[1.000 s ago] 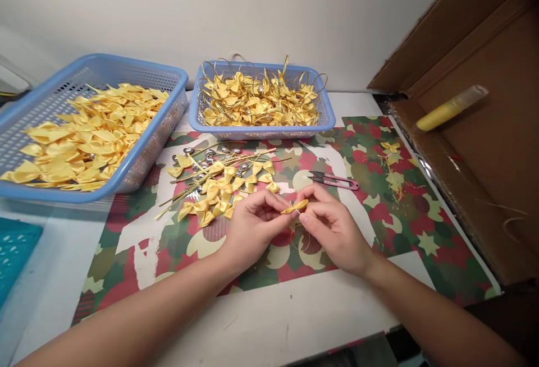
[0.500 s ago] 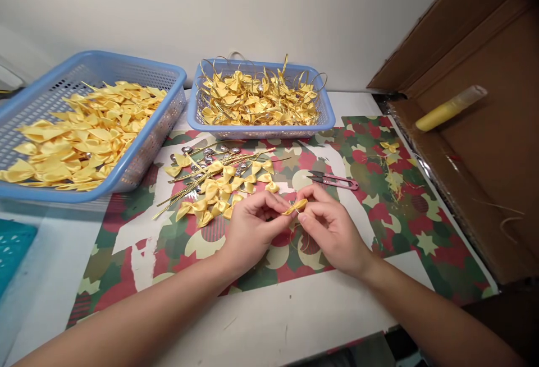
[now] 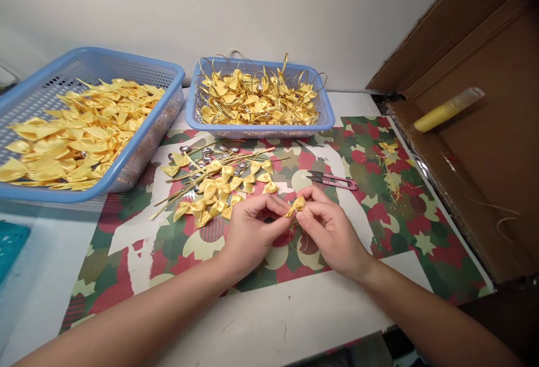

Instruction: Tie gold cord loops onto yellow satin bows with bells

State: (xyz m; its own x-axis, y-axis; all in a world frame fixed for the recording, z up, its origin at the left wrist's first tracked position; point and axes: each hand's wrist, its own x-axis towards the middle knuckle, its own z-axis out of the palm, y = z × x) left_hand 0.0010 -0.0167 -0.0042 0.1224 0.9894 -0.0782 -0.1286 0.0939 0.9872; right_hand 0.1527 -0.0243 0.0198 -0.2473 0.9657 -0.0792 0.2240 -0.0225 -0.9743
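Note:
A small yellow satin bow [image 3: 298,205] is pinched between my two hands above the patterned sheet. My left hand [image 3: 256,229] grips its left end with thumb and fingers. At its right side, my right hand [image 3: 332,229] is closed, thumb against fingertips. A short pale line, needle or thread, shows by the right thumb. Below the fingers hangs a loop of thin yellow thread [image 3: 300,246]. To the left lie loose yellow bows [image 3: 217,190], gold cords [image 3: 185,190] and silver bells [image 3: 207,156]. Beyond my right hand rest pink thread snips [image 3: 332,179].
Two blue baskets stand at the back: the left basket [image 3: 122,173] full of yellow bows, the middle basket [image 3: 261,128] of bows with gold cords. A cardboard box [image 3: 471,187] borders the right side, with a yellow tube [image 3: 448,110]. Thread scraps [image 3: 394,182] lie nearby.
The bow has turned between my fingers, so its loop now stands up more rounded. Both hands have stayed in nearly the same spot. The view has shifted very slightly.

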